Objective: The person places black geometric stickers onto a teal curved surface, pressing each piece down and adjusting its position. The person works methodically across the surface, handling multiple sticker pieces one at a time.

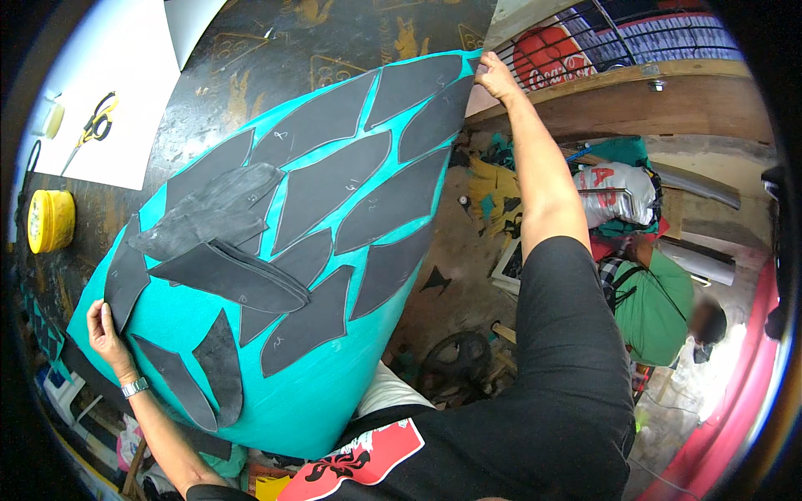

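Sheet (292, 409), teal, one: reaching from the dark table (284, 46) toward us. Dark cut pieces (330, 192): on the sheet, mostly close together, perhaps to save room. Right hand (496, 79): pinching the sheet's far right corner, seemingly to hold it flat. Left hand (109, 341): fingers curled at the sheet's left edge; whether it grips, we cannot tell. Scissors (99, 125): left of the sheet, on white paper (138, 134).

Teal sheet (284, 409) looked matt.
Dark pieces (330, 188) on it were matt; tabletop (251, 50) beyond it glossy; scissors (88, 135) left of it metal-bladed.
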Available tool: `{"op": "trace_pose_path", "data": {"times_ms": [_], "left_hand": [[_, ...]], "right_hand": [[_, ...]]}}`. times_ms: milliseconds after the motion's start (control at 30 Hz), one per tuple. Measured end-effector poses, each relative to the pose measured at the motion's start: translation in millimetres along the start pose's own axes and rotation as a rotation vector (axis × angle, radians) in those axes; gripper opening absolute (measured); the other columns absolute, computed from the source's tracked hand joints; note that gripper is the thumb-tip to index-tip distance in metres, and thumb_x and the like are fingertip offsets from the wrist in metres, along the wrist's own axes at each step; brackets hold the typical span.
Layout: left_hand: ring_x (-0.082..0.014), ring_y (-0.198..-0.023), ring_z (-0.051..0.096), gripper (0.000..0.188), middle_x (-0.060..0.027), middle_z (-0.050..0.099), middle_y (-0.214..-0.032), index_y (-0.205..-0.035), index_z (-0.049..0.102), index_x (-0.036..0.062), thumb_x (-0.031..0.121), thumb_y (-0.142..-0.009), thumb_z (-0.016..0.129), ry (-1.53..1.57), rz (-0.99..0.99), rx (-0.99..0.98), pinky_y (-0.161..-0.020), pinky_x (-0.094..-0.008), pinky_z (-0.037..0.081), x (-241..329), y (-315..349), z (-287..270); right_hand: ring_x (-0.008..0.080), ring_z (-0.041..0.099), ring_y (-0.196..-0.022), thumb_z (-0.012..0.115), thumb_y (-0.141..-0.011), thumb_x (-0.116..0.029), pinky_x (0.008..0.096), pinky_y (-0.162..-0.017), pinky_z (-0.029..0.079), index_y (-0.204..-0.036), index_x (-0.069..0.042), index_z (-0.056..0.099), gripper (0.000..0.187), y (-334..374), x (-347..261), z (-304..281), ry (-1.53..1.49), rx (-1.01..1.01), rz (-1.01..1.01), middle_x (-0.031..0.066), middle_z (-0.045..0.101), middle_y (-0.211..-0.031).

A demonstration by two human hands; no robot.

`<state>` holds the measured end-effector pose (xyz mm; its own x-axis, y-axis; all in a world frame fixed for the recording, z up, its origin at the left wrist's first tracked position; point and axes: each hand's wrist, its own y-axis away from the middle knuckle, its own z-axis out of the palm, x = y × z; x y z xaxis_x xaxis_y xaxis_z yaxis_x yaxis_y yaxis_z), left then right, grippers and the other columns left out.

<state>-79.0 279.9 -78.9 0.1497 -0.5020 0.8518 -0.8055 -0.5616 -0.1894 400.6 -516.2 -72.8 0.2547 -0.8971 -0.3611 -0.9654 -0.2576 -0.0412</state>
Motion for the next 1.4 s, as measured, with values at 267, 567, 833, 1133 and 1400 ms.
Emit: {"op": "trace_pose_path", "data": {"times_ms": [267,567,833,1133,1400], "left_hand": [[-0.0113,-0.102,0.058,0.02,-0.0029,0.065,-0.112,-0.114,0.066,-0.0006,0.011,-0.099,0.061,-0.015,-0.041,0.024,-0.096,-0.0259,0.044,-5,-1,-4],[-0.0116,-0.103,0.058,0.019,-0.0028,0.065,-0.111,-0.114,0.066,-0.0008,0.011,-0.1,0.061,-0.043,-0.026,0.001,-0.096,-0.0258,0.043,-2,-4,-7],[-0.0114,-0.101,0.058,0.017,-0.0024,0.065,-0.11,-0.111,0.066,-0.0005,0.011,-0.099,0.061,-0.076,-0.024,0.001,-0.096,-0.0258,0.043,-2,-3,-7],[-0.0105,-0.1,0.057,0.017,-0.0019,0.064,-0.108,-0.11,0.066,-0.0001,0.012,-0.099,0.061,-0.117,-0.016,0.026,-0.094,-0.0253,0.043,-1,-4,-5],[-0.0112,-0.099,0.058,0.016,-0.0025,0.064,-0.107,-0.109,0.066,-0.0005,0.011,-0.099,0.062,-0.083,-0.019,0.006,-0.093,-0.0253,0.044,1,-1,-2]], "right_hand": [[0.0255,0.042,-0.136,0.045,-0.076,0.014,0.0336,-0.108,0.036,-0.158,-0.013,0.015,0.092,-2,-35,18,-1.048,0.058,0.326,0.013,0.04,-0.153],[0.0281,0.054,-0.123,0.071,-0.074,-0.003,0.0407,-0.102,0.046,-0.144,-0.01,0.046,0.074,-7,-2,30,-0.431,0.22,0.205,0.0154,0.051,-0.139],[0.0404,0.052,-0.124,0.066,-0.077,-0.001,0.0441,-0.101,0.046,-0.129,0.0,0.05,0.054,-4,-20,24,-0.114,0.397,-0.047,0.0245,0.05,-0.135],[0.0378,0.052,-0.126,0.063,-0.078,-0.01,0.0466,-0.105,0.044,-0.126,-0.01,0.064,0.048,-27,-1,10,0.058,-0.014,0.141,0.0145,0.054,-0.139],[0.035,0.065,-0.11,0.071,-0.086,-0.041,0.0478,-0.091,0.052,-0.117,-0.024,0.069,0.036,11,-31,-41,0.442,-0.119,0.147,0.0124,0.071,-0.113]]}}
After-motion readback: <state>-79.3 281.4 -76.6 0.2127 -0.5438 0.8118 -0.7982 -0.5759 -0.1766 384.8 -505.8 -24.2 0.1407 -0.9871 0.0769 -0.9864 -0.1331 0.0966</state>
